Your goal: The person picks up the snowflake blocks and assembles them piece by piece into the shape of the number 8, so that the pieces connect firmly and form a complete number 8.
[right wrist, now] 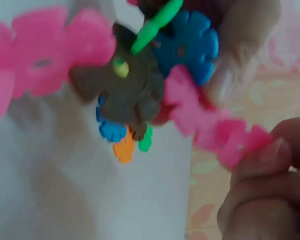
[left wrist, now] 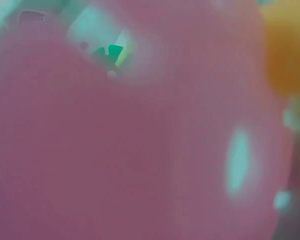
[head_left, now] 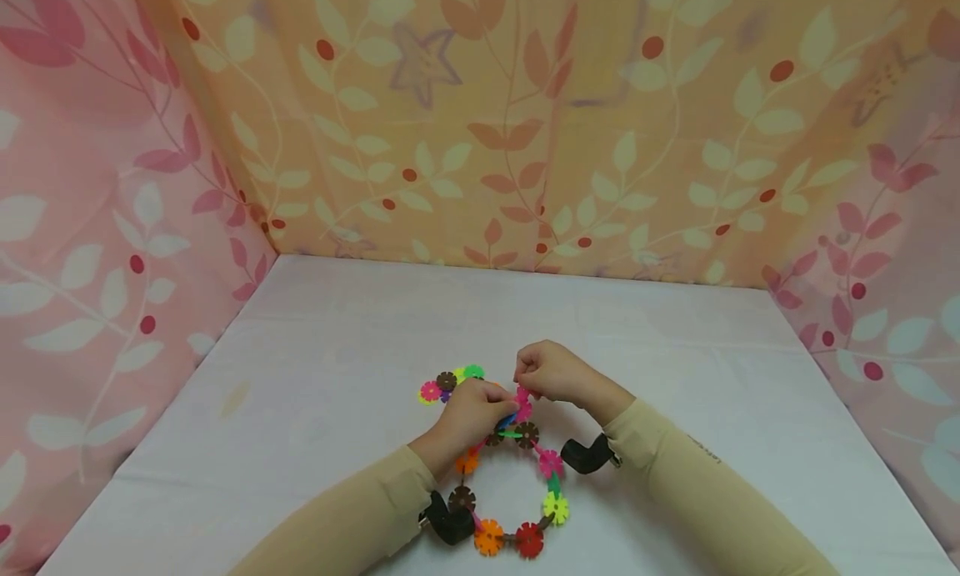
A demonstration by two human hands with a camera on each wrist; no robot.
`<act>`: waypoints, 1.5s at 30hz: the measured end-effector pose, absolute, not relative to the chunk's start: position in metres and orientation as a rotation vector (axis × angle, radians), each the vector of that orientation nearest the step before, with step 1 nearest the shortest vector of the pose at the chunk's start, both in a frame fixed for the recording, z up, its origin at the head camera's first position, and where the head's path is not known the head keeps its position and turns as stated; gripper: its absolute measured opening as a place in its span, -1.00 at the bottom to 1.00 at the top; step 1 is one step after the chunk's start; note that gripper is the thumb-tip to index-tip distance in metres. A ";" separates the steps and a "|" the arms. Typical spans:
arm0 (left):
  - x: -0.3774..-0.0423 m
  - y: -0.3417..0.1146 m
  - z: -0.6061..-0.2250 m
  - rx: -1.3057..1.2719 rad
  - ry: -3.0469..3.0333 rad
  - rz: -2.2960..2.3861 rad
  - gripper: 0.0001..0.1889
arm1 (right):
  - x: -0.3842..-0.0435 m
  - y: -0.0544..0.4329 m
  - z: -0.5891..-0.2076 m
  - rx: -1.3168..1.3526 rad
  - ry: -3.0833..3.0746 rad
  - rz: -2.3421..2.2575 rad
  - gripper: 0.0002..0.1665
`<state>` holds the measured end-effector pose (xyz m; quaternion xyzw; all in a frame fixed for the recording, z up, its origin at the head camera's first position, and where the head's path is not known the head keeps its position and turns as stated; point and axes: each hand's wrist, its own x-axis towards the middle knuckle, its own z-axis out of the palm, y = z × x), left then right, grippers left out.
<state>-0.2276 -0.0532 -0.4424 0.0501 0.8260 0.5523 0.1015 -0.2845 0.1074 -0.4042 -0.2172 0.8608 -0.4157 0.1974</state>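
A ring of notched plastic flower discs [head_left: 529, 540], in orange, red, brown, yellow, pink and green, lies on the table below both hands. At its top, my left hand [head_left: 468, 413] pinches a blue disc [right wrist: 200, 40] beside a brown disc [right wrist: 132, 82]. Pink discs [right wrist: 210, 127] stick out from there toward my right hand [head_left: 558, 372], whose thumb and finger pinch the far end of them. Whether the outermost pink disc is fully slotted in cannot be told. The left wrist view is mostly filled by a blurred pink surface [left wrist: 115, 160].
Several loose discs [head_left: 446, 382] lie in a small pile just beyond my left hand. Black wrist cameras [head_left: 588, 455] hang under both sleeves, the left one overlapping the ring's edge. Floral curtains [head_left: 480, 126] enclose the white table [head_left: 337, 326] at the back and sides.
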 end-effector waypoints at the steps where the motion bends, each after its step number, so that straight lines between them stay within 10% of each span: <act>1: -0.227 -0.053 -0.443 0.152 2.445 1.637 -0.83 | -0.283 0.106 -0.403 -0.622 2.441 -1.141 -0.86; 32: -0.235 -0.050 -0.452 0.056 2.062 1.855 -0.83 | -0.273 0.131 -0.414 -0.746 2.456 -1.033 -0.77; 45: -0.269 -0.090 -0.449 0.284 2.657 0.940 -0.87 | -0.275 0.138 -0.416 -0.755 2.528 -0.926 -0.70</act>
